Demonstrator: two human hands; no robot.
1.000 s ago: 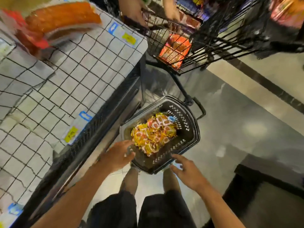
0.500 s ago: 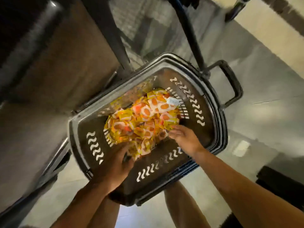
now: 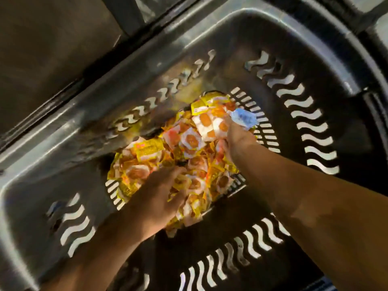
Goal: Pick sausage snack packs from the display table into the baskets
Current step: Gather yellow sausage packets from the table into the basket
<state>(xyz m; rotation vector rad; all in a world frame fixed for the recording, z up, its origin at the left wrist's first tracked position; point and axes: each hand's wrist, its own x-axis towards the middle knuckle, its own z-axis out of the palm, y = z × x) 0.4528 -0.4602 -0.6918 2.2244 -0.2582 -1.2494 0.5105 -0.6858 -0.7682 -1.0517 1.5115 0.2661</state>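
A dark grey plastic basket (image 3: 210, 34) with wavy slots fills the view. On its floor lies a heap of several small yellow, orange and white sausage snack packs (image 3: 147, 152). My left hand (image 3: 159, 196) is dug into the near side of the heap, its fingers curled into the packs. My right hand (image 3: 235, 137) is buried in the far right side, fingers closed round a bunch of packs. A white and blue pack (image 3: 243, 117) sits just beyond its knuckles. The fingertips of both hands are hidden in the pile.
The dark side panel of the display table (image 3: 52, 38) rises along the upper left, close to the basket's rim. The basket handle's hinge (image 3: 371, 97) shows at the right edge.
The view has dropped much closer to the basket. Both hands have gone from the edge of the heap deep into it, and their fingers have closed into the packs.
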